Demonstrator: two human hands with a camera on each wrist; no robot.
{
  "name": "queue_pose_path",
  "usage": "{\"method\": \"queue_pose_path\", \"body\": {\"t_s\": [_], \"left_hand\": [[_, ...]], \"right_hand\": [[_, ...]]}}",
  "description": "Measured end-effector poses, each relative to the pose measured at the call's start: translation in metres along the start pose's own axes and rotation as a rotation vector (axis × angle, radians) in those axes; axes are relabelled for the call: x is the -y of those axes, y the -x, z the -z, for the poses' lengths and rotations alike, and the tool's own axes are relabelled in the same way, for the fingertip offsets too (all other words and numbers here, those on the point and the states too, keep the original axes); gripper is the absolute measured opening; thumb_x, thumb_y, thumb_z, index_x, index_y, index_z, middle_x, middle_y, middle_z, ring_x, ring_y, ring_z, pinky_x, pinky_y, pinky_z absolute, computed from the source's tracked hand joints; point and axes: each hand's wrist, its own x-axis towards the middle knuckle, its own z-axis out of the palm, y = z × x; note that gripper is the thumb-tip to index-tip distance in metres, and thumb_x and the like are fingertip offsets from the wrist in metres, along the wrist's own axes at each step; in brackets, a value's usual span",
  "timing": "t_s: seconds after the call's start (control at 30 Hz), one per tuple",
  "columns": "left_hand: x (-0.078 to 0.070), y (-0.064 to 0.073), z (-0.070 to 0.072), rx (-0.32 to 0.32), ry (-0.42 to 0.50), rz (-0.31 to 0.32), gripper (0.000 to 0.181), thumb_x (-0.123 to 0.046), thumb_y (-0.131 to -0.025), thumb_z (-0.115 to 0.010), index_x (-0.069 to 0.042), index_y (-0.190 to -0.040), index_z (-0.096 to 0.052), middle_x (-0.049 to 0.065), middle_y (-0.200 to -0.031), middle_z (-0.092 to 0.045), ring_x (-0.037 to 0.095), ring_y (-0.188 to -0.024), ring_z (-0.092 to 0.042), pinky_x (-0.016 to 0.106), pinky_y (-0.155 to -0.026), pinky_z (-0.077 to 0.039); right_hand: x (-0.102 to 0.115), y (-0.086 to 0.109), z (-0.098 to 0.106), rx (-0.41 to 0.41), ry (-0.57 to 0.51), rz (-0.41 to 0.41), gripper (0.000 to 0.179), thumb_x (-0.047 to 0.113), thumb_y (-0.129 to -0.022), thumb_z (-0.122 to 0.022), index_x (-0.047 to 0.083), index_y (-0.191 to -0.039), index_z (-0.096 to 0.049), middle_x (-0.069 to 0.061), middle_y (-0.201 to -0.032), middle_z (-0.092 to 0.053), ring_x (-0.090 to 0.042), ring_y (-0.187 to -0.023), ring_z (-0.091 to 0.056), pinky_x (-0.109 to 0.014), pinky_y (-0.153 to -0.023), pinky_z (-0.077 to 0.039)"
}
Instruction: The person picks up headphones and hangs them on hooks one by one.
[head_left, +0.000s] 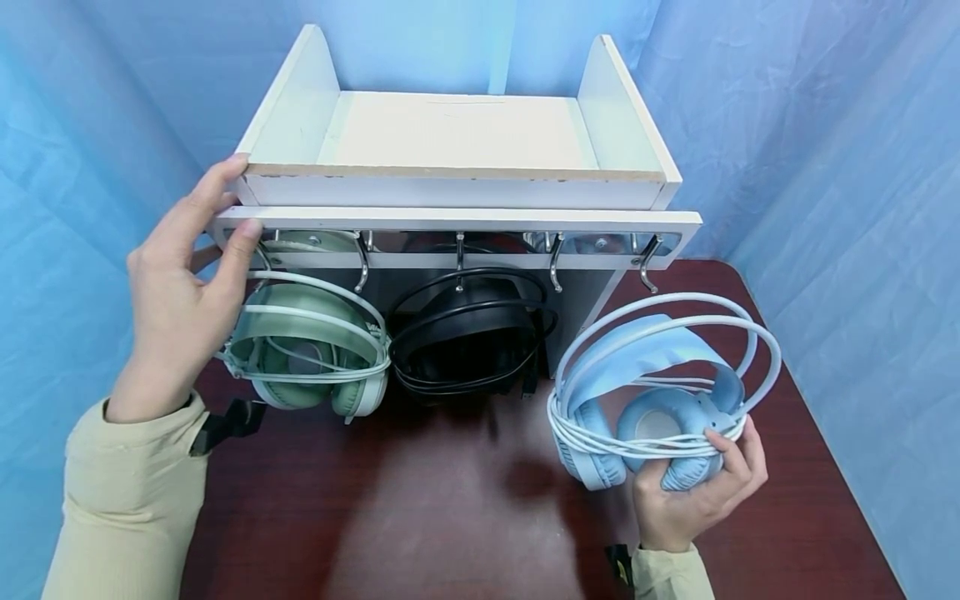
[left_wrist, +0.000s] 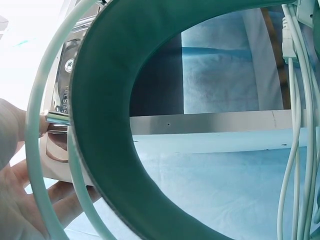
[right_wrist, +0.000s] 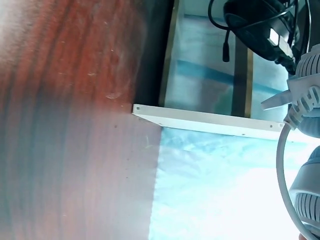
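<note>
My left hand [head_left: 191, 258] grips the left end of the white shelf unit [head_left: 450, 218], its thumb on the hook board's edge and its fingers at the upper corner. Just right of it, green headphones [head_left: 300, 333] with a wrapped cord hang from the leftmost hook. Black headphones [head_left: 465, 333] hang near the middle hook. To the lower right, my right hand [head_left: 697, 492] holds light blue headphones [head_left: 645, 358] by an earcup and the coiled white cord, apart from the hooks. The right wrist view shows only part of those headphones [right_wrist: 307, 195] at its edge.
Metal hooks [head_left: 555, 262] run along the front board, the rightmost hook [head_left: 648, 262] without headphones. An open-fronted tray [head_left: 457, 129] tops the unit. Below lies a dark red wooden tabletop [head_left: 450, 517]. Blue cloth [head_left: 847, 208] hangs behind and at both sides.
</note>
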Motion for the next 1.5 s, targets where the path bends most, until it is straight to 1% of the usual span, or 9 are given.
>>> {"method": "queue_pose_path", "body": {"t_s": [0.23, 0.37, 0.57, 0.8, 0.93, 1.1, 1.17, 1.33, 1.5], "left_hand": [[0.002, 0.000, -0.001, 0.002, -0.010, -0.004, 0.041, -0.019, -0.095, -0.060, -0.022, -0.136, -0.057, 0.004, -0.132, -0.061, -0.005, -0.115, -0.055, 0.004, -0.083, -0.044], [0.000, -0.001, -0.001, -0.002, -0.007, 0.003, 0.041, -0.018, -0.095, -0.060, -0.023, -0.135, -0.057, 0.001, -0.132, -0.061, -0.002, -0.116, -0.056, 0.005, -0.084, -0.044], [0.000, 0.000, 0.000, -0.003, -0.017, 0.005, 0.042, -0.018, -0.094, -0.061, -0.024, -0.136, -0.057, -0.003, -0.134, -0.059, -0.003, -0.116, -0.055, 0.006, -0.085, -0.044], [0.004, 0.000, 0.000, 0.005, -0.031, -0.012, 0.042, -0.021, -0.095, -0.060, -0.024, -0.137, -0.055, 0.002, -0.135, -0.059, -0.008, -0.116, -0.053, 0.004, -0.085, -0.043], [0.004, 0.000, 0.000, 0.007, -0.028, -0.011, 0.042, -0.021, -0.095, -0.060, -0.023, -0.137, -0.055, 0.003, -0.134, -0.059, -0.007, -0.116, -0.053, 0.004, -0.084, -0.043], [0.004, 0.000, -0.001, 0.008, -0.021, -0.008, 0.042, -0.021, -0.095, -0.060, -0.023, -0.137, -0.056, 0.003, -0.134, -0.059, -0.006, -0.116, -0.054, 0.004, -0.084, -0.043], [0.004, 0.000, 0.000, 0.009, -0.026, -0.011, 0.042, -0.021, -0.095, -0.059, -0.023, -0.137, -0.055, 0.003, -0.134, -0.059, -0.006, -0.116, -0.053, 0.003, -0.084, -0.043], [0.003, -0.001, 0.000, 0.006, -0.031, -0.013, 0.042, -0.021, -0.095, -0.059, -0.023, -0.137, -0.056, 0.003, -0.134, -0.059, -0.007, -0.115, -0.053, 0.004, -0.084, -0.043], [0.003, 0.000, 0.000, 0.004, -0.029, -0.013, 0.041, -0.020, -0.095, -0.059, -0.022, -0.136, -0.056, 0.004, -0.134, -0.059, -0.007, -0.115, -0.053, 0.003, -0.083, -0.043]], "right_hand": [[0.004, -0.006, -0.005, 0.004, -0.010, -0.004, 0.035, 0.007, -0.062, -0.055, -0.009, -0.093, -0.053, -0.019, -0.126, -0.051, -0.036, -0.118, -0.045, -0.043, -0.105, -0.037], [0.005, -0.008, -0.007, 0.012, -0.007, -0.011, 0.035, 0.005, -0.063, -0.054, -0.010, -0.094, -0.052, -0.018, -0.127, -0.050, -0.035, -0.119, -0.045, -0.042, -0.105, -0.036], [0.002, -0.007, -0.009, 0.020, -0.004, -0.019, 0.034, 0.005, -0.065, -0.056, -0.010, -0.095, -0.052, -0.017, -0.129, -0.049, -0.034, -0.121, -0.044, -0.042, -0.106, -0.036], [-0.004, -0.006, -0.011, 0.016, -0.006, -0.009, 0.032, 0.004, -0.067, -0.055, -0.010, -0.096, -0.053, -0.017, -0.130, -0.048, -0.034, -0.122, -0.043, -0.043, -0.107, -0.035], [-0.005, -0.006, -0.012, 0.021, -0.008, -0.006, 0.032, 0.004, -0.067, -0.056, -0.010, -0.096, -0.052, -0.016, -0.130, -0.047, -0.034, -0.123, -0.043, -0.043, -0.107, -0.035], [0.001, -0.006, -0.015, 0.028, -0.010, -0.018, 0.033, 0.002, -0.067, -0.056, -0.010, -0.097, -0.050, -0.018, -0.131, -0.045, -0.035, -0.125, -0.041, -0.043, -0.109, -0.033], [0.000, -0.005, -0.016, 0.027, -0.009, -0.021, 0.034, 0.002, -0.066, -0.057, -0.010, -0.097, -0.049, -0.018, -0.132, -0.045, -0.034, -0.126, -0.040, -0.042, -0.109, -0.033], [-0.014, -0.002, -0.021, -0.005, -0.014, -0.003, 0.033, 0.002, -0.065, -0.057, -0.008, -0.096, -0.050, -0.018, -0.134, -0.044, -0.034, -0.128, -0.040, -0.043, -0.109, -0.034], [-0.020, 0.000, -0.026, -0.026, 0.003, 0.015, 0.033, 0.001, -0.064, -0.057, -0.006, -0.096, -0.049, -0.020, -0.134, -0.044, -0.034, -0.128, -0.040, -0.044, -0.109, -0.034]]}}
